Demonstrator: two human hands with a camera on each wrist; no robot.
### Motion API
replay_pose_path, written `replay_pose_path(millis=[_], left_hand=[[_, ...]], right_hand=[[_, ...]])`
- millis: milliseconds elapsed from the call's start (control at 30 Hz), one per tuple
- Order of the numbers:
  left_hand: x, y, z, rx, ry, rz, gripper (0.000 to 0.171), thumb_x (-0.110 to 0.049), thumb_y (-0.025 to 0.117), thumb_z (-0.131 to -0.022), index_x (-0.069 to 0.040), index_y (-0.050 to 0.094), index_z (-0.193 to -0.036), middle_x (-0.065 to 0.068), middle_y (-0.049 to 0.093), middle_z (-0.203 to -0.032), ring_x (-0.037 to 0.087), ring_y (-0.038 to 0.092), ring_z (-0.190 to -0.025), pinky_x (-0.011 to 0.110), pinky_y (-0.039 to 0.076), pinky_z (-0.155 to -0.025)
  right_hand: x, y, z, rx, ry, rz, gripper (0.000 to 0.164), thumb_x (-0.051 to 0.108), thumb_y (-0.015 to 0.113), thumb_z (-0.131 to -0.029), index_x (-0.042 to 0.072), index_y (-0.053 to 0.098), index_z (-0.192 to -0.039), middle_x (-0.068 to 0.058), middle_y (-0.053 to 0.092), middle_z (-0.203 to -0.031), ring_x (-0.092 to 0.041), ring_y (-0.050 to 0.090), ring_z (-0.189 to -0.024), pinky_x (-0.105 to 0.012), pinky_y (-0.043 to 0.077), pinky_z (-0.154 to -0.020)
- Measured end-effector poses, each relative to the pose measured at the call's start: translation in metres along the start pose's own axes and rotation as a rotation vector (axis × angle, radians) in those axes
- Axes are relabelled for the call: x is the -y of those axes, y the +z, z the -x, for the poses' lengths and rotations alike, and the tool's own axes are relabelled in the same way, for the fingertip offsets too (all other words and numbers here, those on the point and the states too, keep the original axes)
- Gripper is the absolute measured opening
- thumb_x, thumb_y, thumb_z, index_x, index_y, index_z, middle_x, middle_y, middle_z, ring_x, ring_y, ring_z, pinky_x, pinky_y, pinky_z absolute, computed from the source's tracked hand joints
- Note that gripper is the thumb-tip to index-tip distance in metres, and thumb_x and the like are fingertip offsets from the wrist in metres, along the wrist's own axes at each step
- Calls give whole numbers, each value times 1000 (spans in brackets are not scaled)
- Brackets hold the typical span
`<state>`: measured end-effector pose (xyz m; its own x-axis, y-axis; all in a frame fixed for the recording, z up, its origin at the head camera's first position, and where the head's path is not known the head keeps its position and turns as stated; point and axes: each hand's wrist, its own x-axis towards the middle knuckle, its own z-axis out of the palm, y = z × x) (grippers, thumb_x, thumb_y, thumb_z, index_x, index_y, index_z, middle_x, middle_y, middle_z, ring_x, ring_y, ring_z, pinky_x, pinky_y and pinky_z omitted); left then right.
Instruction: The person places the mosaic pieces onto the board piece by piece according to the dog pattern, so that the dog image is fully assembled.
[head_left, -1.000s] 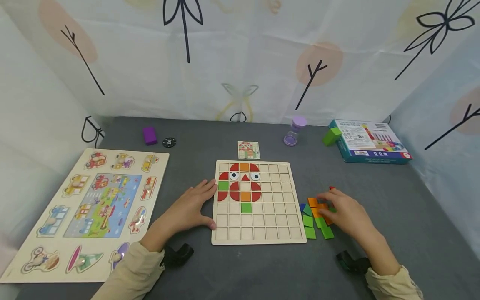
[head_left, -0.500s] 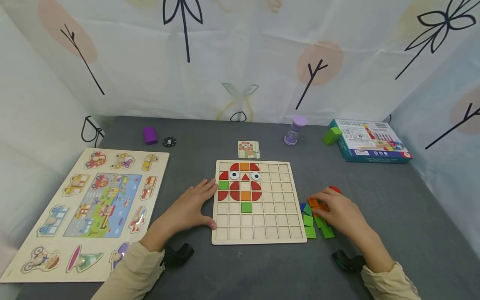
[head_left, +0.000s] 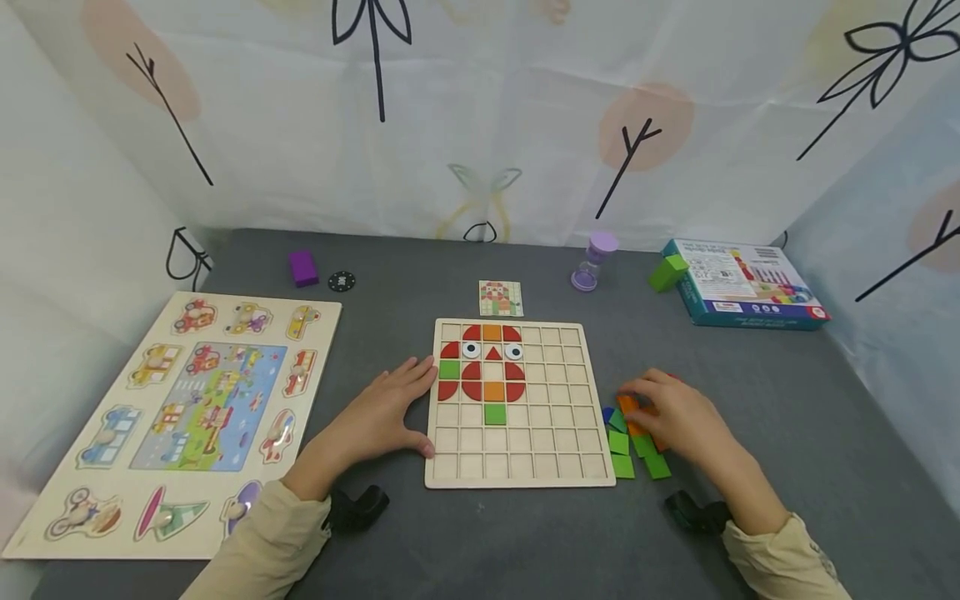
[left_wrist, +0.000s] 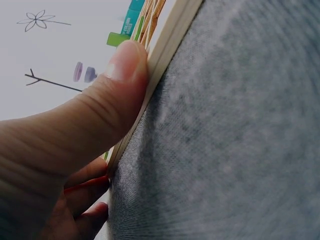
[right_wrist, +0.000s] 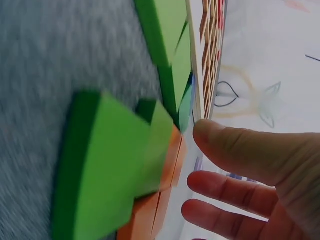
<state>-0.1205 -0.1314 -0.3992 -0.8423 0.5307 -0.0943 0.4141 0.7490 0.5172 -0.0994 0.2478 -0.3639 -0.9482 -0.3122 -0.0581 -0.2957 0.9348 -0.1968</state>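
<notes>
At the orange pieces (head_left: pixel 627 404), the right hand (head_left: pixel 688 419), fingers parted, has shifted nearer the board (head_left: pixel 525 468).

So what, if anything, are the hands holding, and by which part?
Nothing visibly gripped: the left hand touches the left edge of the grid board; the right hand is by loose tiles.

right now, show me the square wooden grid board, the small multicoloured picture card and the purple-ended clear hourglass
Grid board (head_left: pixel 519 417), head view: bare cell near its middle
Picture card (head_left: pixel 500 298), head view: middle of its printed face
Hourglass (head_left: pixel 593 262), head view: its clear middle
</notes>
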Motion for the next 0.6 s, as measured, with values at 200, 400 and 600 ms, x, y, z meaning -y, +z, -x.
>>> replay_pose_path(millis=[200, 400, 600], left_hand=[[-1, -2, -1, 3, -1, -6, 104, -47, 78, -55, -7, 30, -139, 7, 23, -146, 28, 15, -135, 53, 17, -104], [-2, -2, 0, -2, -2, -4, 104, -45, 79, -55, -6, 30, -138, 7, 23, -146, 28, 16, -135, 53, 17, -104], [-3, -2, 0, -1, -5, 1, 104, -45, 79, -55, -6, 31, -138, 7, 23, -146, 28, 15, -135, 53, 16, -105]], right_hand=[[3, 2, -1, 42, -14, -27, 30, 21, 71, -74, 14, 67, -102, -3, 58, -98, -16, 53, -83, -38, 49, -70], [2, 2, -1, 16, -12, 1, 29, 20, 72, -74, 14, 67, -102, -3, 58, -98, -17, 55, -83, -39, 49, -68], [2, 0, 1, 41, 0, 9, 26, 21, 71, -74, 15, 68, -99, -1, 58, -94, -15, 54, -78, -34, 48, -63]])
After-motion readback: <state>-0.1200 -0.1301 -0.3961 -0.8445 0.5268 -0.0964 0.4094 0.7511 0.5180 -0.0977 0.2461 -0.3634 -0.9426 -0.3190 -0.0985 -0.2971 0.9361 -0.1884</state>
